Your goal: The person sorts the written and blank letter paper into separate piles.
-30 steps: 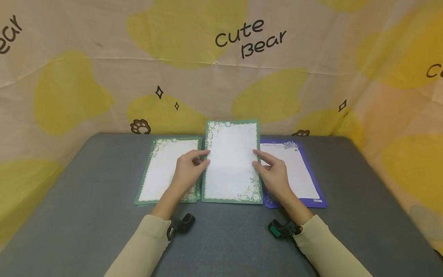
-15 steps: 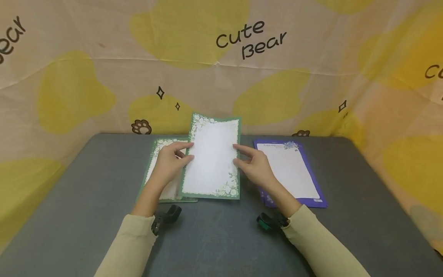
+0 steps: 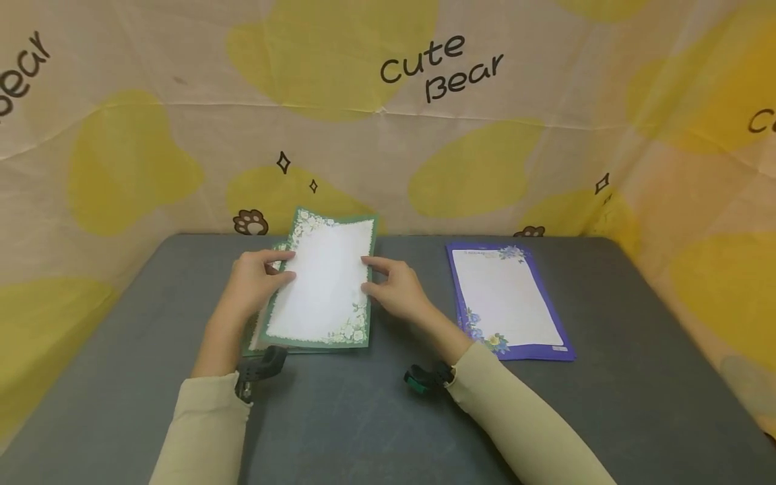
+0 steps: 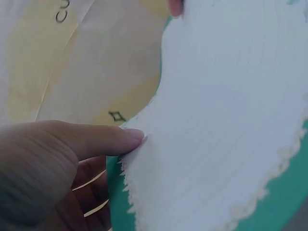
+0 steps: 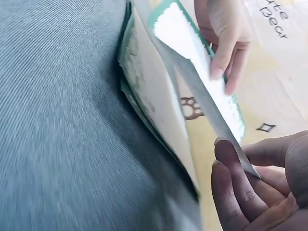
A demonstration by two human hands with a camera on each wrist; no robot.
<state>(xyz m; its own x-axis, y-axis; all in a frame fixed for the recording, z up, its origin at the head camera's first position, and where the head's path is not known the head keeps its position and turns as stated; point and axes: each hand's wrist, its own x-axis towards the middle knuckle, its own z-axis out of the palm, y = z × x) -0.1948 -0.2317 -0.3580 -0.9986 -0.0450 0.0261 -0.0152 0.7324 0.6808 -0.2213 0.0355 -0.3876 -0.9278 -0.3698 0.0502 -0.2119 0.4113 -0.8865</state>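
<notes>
A sheet of green-bordered letter paper [image 3: 321,283] with white flowers in two corners is held up by both hands in the head view. My left hand [image 3: 257,281] pinches its left edge, thumb on the front face in the left wrist view. The right hand [image 3: 397,289] pinches the opposite edge. Beneath the sheet lies a pile of matching green-bordered paper [image 5: 149,91], mostly hidden in the head view. A gap between sheet and pile shows in the right wrist view, where the held sheet looks bowed.
To the right on the grey table [image 3: 364,417] lies a pile of purple-bordered paper [image 3: 506,296] with blue flowers. A yellow-patterned cloth [image 3: 339,148] hangs behind the table's far edge. Each wrist wears a small black camera [image 3: 427,378].
Both hands have carried the green-bordered sheet leftward, from between the two piles to over the green pile. The purple-bordered pile, partly covered before, is now fully in sight.
</notes>
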